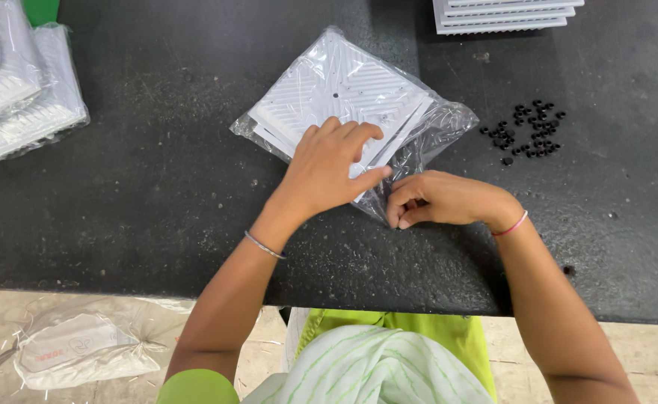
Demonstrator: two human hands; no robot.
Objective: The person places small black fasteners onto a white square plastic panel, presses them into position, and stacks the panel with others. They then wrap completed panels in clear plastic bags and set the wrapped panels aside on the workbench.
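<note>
— Dark, speckled desk (pixel 157 202) seen from the head camera, near edge running along the bottom. Holding what at the middle?

— Clear plastic bag (pixel 434 123) with white ribbed square panels (pixel 336 82) inside, lying cornerwise at mid-desk. Left hand (pixel 329 168) spread flat on the bag's near part, fingers splayed, pressing the panels down. Right hand (pixel 441 198) curled just beside it, fingertips pinching the loose film at the bag's near corner.

— Step in hand?

— Probably closing or folding the bag's open end over the panels. Next move likely calls for a firm hold on the film and steady pressure from the flat hand, so nothing slides out.

— Other packages?

— Far left edge: more bagged white panels (pixel 22 97), stacked, glossy film over them. Far right corner: bare stack of white panels (pixel 501 16), unbagged. Right of the bag, well apart: scatter of small black rings (pixel 527 129), loose on the desk. Below the near edge, on the pale floor (pixel 643 352): crumpled clear bag (pixel 75 352) with a white piece carrying a red mark.

— Labels on the held bag?

— None visible; plain film.
</note>
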